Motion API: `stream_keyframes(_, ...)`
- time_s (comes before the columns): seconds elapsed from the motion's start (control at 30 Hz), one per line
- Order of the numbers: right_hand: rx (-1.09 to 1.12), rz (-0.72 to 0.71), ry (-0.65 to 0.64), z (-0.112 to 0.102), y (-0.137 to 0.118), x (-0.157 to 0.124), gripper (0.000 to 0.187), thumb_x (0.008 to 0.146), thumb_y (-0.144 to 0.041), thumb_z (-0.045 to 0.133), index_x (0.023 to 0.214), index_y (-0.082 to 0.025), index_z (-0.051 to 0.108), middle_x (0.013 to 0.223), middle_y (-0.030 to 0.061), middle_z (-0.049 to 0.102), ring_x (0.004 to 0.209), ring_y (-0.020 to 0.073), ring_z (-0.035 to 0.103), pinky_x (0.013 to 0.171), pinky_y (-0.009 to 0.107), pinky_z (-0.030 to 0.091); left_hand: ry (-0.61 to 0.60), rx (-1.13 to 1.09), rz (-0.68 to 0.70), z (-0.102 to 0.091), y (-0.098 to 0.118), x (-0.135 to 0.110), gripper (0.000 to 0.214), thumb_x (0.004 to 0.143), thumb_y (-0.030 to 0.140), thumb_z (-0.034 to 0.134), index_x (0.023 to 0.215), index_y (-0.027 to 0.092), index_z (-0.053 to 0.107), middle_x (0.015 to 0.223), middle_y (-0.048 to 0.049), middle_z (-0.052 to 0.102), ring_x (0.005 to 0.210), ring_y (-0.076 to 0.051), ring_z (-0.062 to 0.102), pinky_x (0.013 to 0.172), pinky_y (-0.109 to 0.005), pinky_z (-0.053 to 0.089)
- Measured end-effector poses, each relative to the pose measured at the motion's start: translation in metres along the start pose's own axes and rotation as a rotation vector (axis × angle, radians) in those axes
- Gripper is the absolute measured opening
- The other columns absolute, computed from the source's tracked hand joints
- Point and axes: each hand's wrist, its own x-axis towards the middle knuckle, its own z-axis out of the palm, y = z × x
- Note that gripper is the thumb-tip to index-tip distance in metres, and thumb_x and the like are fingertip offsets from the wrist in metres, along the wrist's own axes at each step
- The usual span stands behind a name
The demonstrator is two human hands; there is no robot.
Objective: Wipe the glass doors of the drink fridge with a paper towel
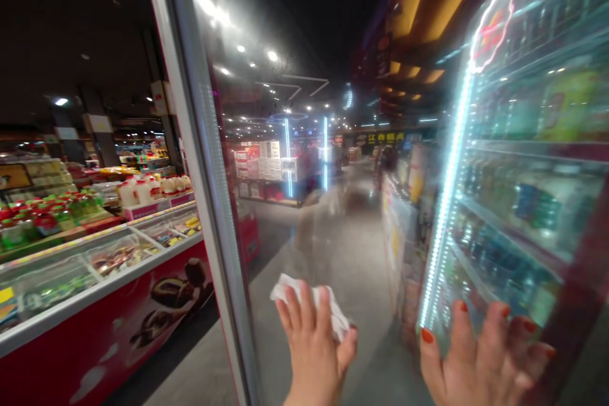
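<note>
Observing a supermarket aisle through a glass door pane (361,247) held in a white metal frame (202,158). Pane surface is smeared and hazy; streaks and ceiling glare lie across it, and whether the aisle scene is seen through it or reflected in it cannot be settled. Grey floor (366,292) runs ahead to stacked cartons (269,162); ceiling is dark, with small spot lights.

Left of the frame: chest freezer (95,285) with sliding glass lids and a red side printed with chocolate ice cream. Behind it, white jugs (143,191) on a display. Right: lit shelves of bottled drinks (518,203) behind glass, edged by an LED strip (450,190).

Left hand (314,349) is raised, back toward the camera, at the pane's middle. Its fingers are curled together around a crumpled white cloth (311,298), bunched against the glass; cloth or paper, not distinguishable. Right hand (476,361) is raised near the lower right, well apart from the left, in front of the bottles. Its fingers are spread apart, empty, with red-painted nails (427,335); contact with the glass cannot be confirmed.
</note>
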Motion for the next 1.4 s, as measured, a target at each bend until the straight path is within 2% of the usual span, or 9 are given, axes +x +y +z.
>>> stream_keyframes(0.1, 0.000, -0.013, 0.022, 0.003, 0.003, -0.003, 0.076, 0.103, -0.045, 0.059, 0.172, -0.025, 0.033, 0.177, 0.0184, 0.029, 0.161, 0.0532, 0.029, 0.122, 0.087, 0.028, 0.029, 0.017, 0.171, 0.000, -0.006, -0.021, 0.109, 0.090, 0.071, 0.067, 0.175, 0.024, 0.018, 0.185, -0.0092, 0.005, 0.172, -0.037, 0.000, 0.140, -0.059, -0.001)
stream_keyframes(0.3, -0.003, -0.029, 0.029, 0.007, 0.006, -0.009, 0.074, 0.104, -0.047, 0.058, 0.170, -0.020, 0.038, 0.175, 0.0210, 0.032, 0.162, 0.0508, 0.031, 0.124, 0.082, 0.029, -0.018, 0.076, -0.248, -0.015, -0.021, 0.030, 0.098, 0.100, 0.039, 0.061, 0.175, 0.014, 0.003, 0.183, -0.0210, -0.008, 0.170, -0.042, -0.009, 0.136, -0.073, 0.013)
stream_keyframes(0.43, 0.047, 0.022, 0.019, 0.005, 0.000, -0.005, 0.072, 0.105, -0.046, 0.058, 0.170, -0.023, 0.037, 0.176, 0.0189, 0.032, 0.163, 0.0498, 0.029, 0.124, 0.083, 0.027, 0.034, -0.007, 0.124, -0.008, 0.017, 0.032, 0.102, 0.094, 0.074, 0.060, 0.174, 0.025, 0.021, 0.185, -0.0128, 0.007, 0.171, -0.042, 0.001, 0.138, -0.066, 0.005)
stream_keyframes(0.53, 0.066, 0.034, 0.026, 0.006, 0.000, -0.007, 0.071, 0.105, -0.045, 0.058, 0.170, -0.027, 0.037, 0.175, 0.0166, 0.033, 0.162, 0.0506, 0.030, 0.122, 0.085, 0.029, 0.051, -0.004, 0.324, -0.007, 0.006, 0.004, 0.097, 0.095, 0.084, 0.044, 0.173, 0.029, 0.026, 0.184, -0.0057, 0.015, 0.172, -0.034, 0.008, 0.141, -0.053, 0.002)
stream_keyframes(0.73, 0.020, -0.048, 0.069, 0.012, 0.006, -0.022, 0.073, 0.103, -0.042, 0.063, 0.168, -0.018, 0.040, 0.172, 0.0216, 0.038, 0.159, 0.0516, 0.035, 0.120, 0.086, 0.032, 0.007, 0.078, -0.188, -0.021, -0.027, 0.052, 0.085, 0.105, 0.037, 0.049, 0.175, 0.019, 0.005, 0.184, -0.0134, -0.011, 0.170, -0.037, -0.009, 0.140, -0.064, 0.005)
stream_keyframes(0.97, 0.029, -0.044, 0.070, 0.012, 0.007, -0.023, 0.072, 0.103, -0.042, 0.064, 0.168, -0.021, 0.040, 0.172, 0.0198, 0.038, 0.160, 0.0504, 0.035, 0.121, 0.087, 0.031, 0.080, -0.029, 0.400, 0.003, 0.024, 0.001, 0.084, 0.093, 0.077, 0.060, 0.166, 0.041, 0.040, 0.183, 0.0019, 0.022, 0.171, -0.030, 0.016, 0.142, -0.050, 0.006)
stream_keyframes(1.1, -0.009, -0.090, 0.076, 0.012, 0.004, -0.020, 0.072, 0.104, -0.041, 0.063, 0.167, -0.014, 0.041, 0.173, 0.0223, 0.036, 0.163, 0.0469, 0.030, 0.127, 0.081, 0.027, -0.002, 0.050, 0.014, -0.010, -0.018, 0.032, 0.087, 0.101, 0.044, 0.064, 0.174, 0.027, 0.020, 0.185, -0.0117, 0.003, 0.172, -0.034, -0.004, 0.139, -0.061, 0.005)
stream_keyframes(1.2, -0.026, -0.082, 0.069, 0.012, -0.003, -0.016, 0.072, 0.105, -0.038, 0.060, 0.168, -0.012, 0.038, 0.174, 0.0224, 0.033, 0.164, 0.0455, 0.027, 0.128, 0.079, 0.027, -0.001, 0.054, -0.158, -0.015, -0.014, 0.083, 0.091, 0.103, 0.039, 0.061, 0.175, 0.025, 0.008, 0.184, -0.0169, -0.004, 0.171, -0.038, -0.011, 0.135, -0.073, 0.011)
stream_keyframes(1.4, 0.020, -0.065, -0.019, -0.001, 0.005, -0.020, 0.071, 0.107, -0.037, 0.052, 0.173, -0.022, 0.030, 0.177, 0.0163, 0.029, 0.165, 0.0454, 0.026, 0.127, 0.082, 0.026, 0.027, -0.062, 0.482, -0.004, 0.033, 0.022, 0.080, 0.095, 0.073, 0.062, 0.166, 0.043, 0.040, 0.183, 0.0057, 0.016, 0.172, -0.028, 0.008, 0.141, -0.048, 0.002)
